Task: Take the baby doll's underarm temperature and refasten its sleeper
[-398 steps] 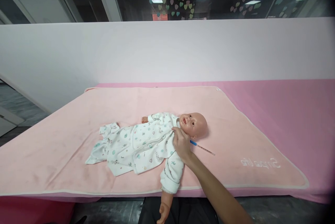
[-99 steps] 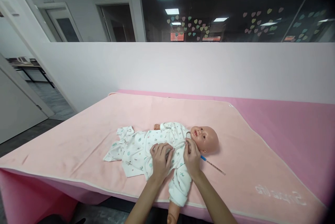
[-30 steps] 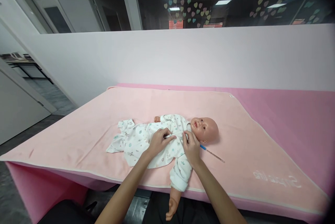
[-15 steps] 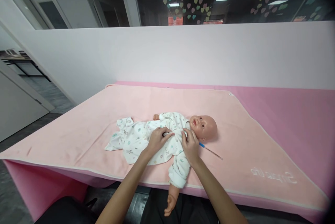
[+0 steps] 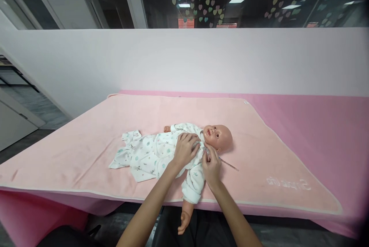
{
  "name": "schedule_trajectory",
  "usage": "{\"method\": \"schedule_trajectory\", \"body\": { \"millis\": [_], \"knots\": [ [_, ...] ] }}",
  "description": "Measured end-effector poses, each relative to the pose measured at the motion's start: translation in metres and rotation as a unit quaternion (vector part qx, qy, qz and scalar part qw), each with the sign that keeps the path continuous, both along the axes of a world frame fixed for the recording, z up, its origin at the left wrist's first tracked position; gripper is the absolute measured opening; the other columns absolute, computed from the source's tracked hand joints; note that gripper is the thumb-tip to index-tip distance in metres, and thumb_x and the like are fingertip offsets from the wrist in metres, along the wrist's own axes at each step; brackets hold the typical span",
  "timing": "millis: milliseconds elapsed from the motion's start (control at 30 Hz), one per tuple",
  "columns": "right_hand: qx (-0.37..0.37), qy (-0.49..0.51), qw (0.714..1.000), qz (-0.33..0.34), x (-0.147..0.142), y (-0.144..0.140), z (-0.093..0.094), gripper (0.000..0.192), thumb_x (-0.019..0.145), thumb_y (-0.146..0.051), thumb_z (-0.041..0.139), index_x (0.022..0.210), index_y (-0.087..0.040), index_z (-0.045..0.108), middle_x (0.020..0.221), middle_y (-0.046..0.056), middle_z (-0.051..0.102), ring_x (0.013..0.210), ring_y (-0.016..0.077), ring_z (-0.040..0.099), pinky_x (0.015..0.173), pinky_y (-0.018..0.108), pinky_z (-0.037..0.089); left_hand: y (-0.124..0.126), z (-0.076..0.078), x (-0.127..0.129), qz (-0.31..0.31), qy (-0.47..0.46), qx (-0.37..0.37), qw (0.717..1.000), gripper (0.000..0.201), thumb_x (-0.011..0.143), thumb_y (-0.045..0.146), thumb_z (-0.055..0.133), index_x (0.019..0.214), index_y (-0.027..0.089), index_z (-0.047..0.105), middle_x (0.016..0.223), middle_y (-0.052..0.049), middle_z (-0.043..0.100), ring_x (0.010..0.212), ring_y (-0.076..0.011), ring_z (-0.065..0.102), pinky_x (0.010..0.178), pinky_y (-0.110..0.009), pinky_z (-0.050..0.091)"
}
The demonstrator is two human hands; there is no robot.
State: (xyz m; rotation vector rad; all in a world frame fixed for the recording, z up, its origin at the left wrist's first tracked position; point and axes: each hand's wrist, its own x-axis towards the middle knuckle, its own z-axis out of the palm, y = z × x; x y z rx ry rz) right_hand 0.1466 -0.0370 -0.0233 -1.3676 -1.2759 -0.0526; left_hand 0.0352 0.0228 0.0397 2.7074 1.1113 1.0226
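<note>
Baby doll (image 5: 165,151) lies on its back directly beneath both hands, its head toward the right-hand side and its legs toward the left. Well beyond the hands, a white wall (image 5: 201,60) stretches from side to side. Before it, the pink-covered worktop (image 5: 325,131) reaches out past the right hand, and over much of that surface a peach blanket (image 5: 144,110) with a pale edge spreads beneath the doll and on both sides of the hands. Dressed in a white printed outfit (image 5: 144,158), the doll has its trouser legs lying flat to the left of the left hand. The left hand (image 5: 186,149) rests over the chest, fingers curled and thumb close under them; whether they grip cloth I cannot tell. The right hand (image 5: 211,164), just beside it, pinches the outfit near the collar. The doll's bald head (image 5: 220,138) lies just beyond the right hand, while one bare forearm (image 5: 186,214) extends nearer the wearer than either hand, past the blanket's edge. Smallest, a slim stick (image 5: 230,164) lies just right of the right hand, which partly hides it.
</note>
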Motion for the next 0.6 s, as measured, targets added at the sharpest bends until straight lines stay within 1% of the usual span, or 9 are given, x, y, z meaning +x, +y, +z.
{"method": "schedule_trajectory", "body": {
  "millis": [100, 233, 433, 533, 600],
  "knots": [
    [0.0, 0.001, 1.0, 0.003, 0.0, 0.0, -0.001, 0.028, 0.089, -0.019, 0.041, 0.109, -0.016, 0.059, 0.102, 0.011, 0.065, 0.085, 0.0187, 0.062, 0.074, 0.034, 0.052, -0.003, -0.007, 0.001, 0.018, -0.024, 0.044, 0.999, 0.013, 0.086, 0.023, 0.048, 0.09, 0.021, 0.06, 0.102, -0.003, 0.062, 0.098, -0.0178, 0.052, 0.095, -0.039, 0.033],
    [0.008, 0.001, 1.0, 0.022, -0.004, 0.002, 0.001, 0.026, 0.089, -0.021, 0.043, 0.107, -0.015, 0.06, 0.101, 0.011, 0.065, 0.087, 0.0182, 0.062, 0.075, 0.033, 0.053, -0.008, -0.013, -0.001, 0.02, -0.043, 0.087, 0.995, 0.011, 0.086, 0.019, 0.047, 0.087, 0.02, 0.057, 0.096, -0.002, 0.063, 0.096, -0.016, 0.054, 0.099, -0.038, 0.032],
    [0.02, -0.007, 1.0, 0.021, -0.011, 0.013, 0.008, 0.028, 0.089, -0.02, 0.04, 0.109, -0.016, 0.06, 0.103, 0.011, 0.065, 0.096, 0.0197, 0.061, 0.082, 0.035, 0.051, -0.01, -0.022, -0.002, 0.025, -0.044, 0.113, 0.992, 0.012, 0.085, 0.017, 0.045, 0.088, 0.02, 0.056, 0.088, -0.001, 0.065, 0.091, -0.0147, 0.057, 0.1, -0.038, 0.032],
    [0.021, 0.006, 0.999, 0.025, -0.016, 0.021, 0.01, 0.029, 0.089, -0.018, 0.038, 0.108, -0.016, 0.06, 0.102, 0.011, 0.065, 0.093, 0.0187, 0.061, 0.079, 0.034, 0.052, -0.01, -0.028, -0.003, 0.04, -0.061, 0.126, 0.989, 0.014, 0.085, 0.016, 0.044, 0.09, 0.02, 0.057, 0.088, -0.002, 0.066, 0.09, -0.015, 0.058, 0.098, -0.038, 0.033],
    [0.029, 0.017, 0.999, 0.028, -0.019, 0.024, 0.01, 0.028, 0.09, -0.019, 0.037, 0.104, -0.017, 0.061, 0.097, 0.01, 0.065, 0.09, 0.0177, 0.061, 0.078, 0.033, 0.051, -0.009, -0.031, -0.004, 0.057, -0.076, 0.129, 0.987, 0.015, 0.085, 0.017, 0.044, 0.09, 0.02, 0.058, 0.088, -0.003, 0.067, 0.089, -0.0158, 0.059, 0.095, -0.038, 0.035]
  ]
}}
